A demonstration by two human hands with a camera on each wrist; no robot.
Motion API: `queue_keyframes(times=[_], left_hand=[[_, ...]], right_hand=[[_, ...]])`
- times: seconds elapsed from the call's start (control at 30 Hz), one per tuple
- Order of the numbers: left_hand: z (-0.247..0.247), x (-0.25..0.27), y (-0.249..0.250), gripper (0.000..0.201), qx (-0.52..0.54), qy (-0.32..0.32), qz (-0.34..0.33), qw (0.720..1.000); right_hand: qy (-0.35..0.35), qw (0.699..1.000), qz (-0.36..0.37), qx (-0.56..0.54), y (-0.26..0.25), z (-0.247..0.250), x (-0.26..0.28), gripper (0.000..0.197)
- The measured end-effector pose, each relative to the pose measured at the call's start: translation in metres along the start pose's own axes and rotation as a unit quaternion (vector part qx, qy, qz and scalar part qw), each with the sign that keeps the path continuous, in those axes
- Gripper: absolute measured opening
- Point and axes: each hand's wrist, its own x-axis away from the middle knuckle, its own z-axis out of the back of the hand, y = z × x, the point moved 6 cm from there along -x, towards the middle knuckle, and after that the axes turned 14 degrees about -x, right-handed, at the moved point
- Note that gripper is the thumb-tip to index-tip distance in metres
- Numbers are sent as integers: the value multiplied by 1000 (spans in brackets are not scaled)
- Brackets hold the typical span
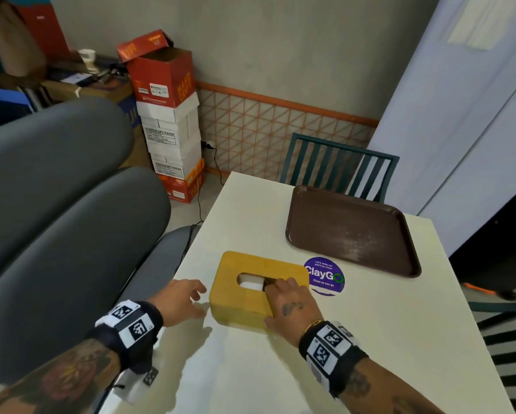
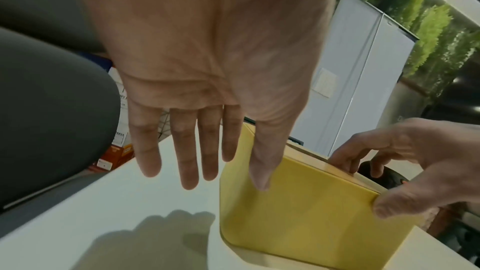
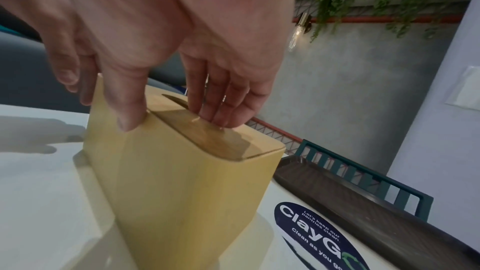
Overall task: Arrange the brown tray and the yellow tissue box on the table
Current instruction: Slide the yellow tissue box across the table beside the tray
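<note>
The yellow tissue box (image 1: 244, 294) (image 2: 298, 213) (image 3: 182, 192) lies on the white table (image 1: 370, 339), near its left edge, slot facing up. My right hand (image 1: 286, 300) (image 3: 179, 110) (image 2: 415, 161) grips the box's right end, thumb on the near side and fingers curled onto the top by the slot. Just left of the box hovers my left hand (image 1: 191, 294) (image 2: 221, 151), fingers straight and holding nothing. The brown tray (image 1: 352, 231) (image 3: 363, 202) lies empty at the far right of the table, apart from the box.
A round purple ClayGo sticker (image 1: 325, 276) sits on the table between box and tray. A green slatted chair (image 1: 337, 162) stands behind the tray. Grey cushions (image 1: 56, 204) run along the table's left side. Stacked paper cartons (image 1: 170, 115) stand by the wall.
</note>
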Motion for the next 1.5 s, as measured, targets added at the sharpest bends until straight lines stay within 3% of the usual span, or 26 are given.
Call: queue_keyframes(times=[0.13,0.4,0.63,0.9,1.07,1.33,1.5], left_hand=[[-16,-13,3,65,37,-12,1,999],[-10,-48,-22,66,-29,12,62,998],[7,-92,-37,40,-8,47,82,995],[25,-154,-28,43,-20,47,87,995],[26,-173,-25,36,-18,45,93,994],[31,-183,-18,54,-46,48,78,995],[30,-180,-20,55,-46,60,72,995]], right_hand=[[-9,1000,4,2,-1,-7,-8,47],[-18,1000,6,-14,10,13,-52,49],[33,999,-15,-38,36,85,-146,46],[75,995,-69,-22,74,144,-259,48],[78,992,-89,-37,90,145,-304,52],[67,991,-114,-26,99,136,-343,54],[69,990,-121,-21,101,133,-352,51]])
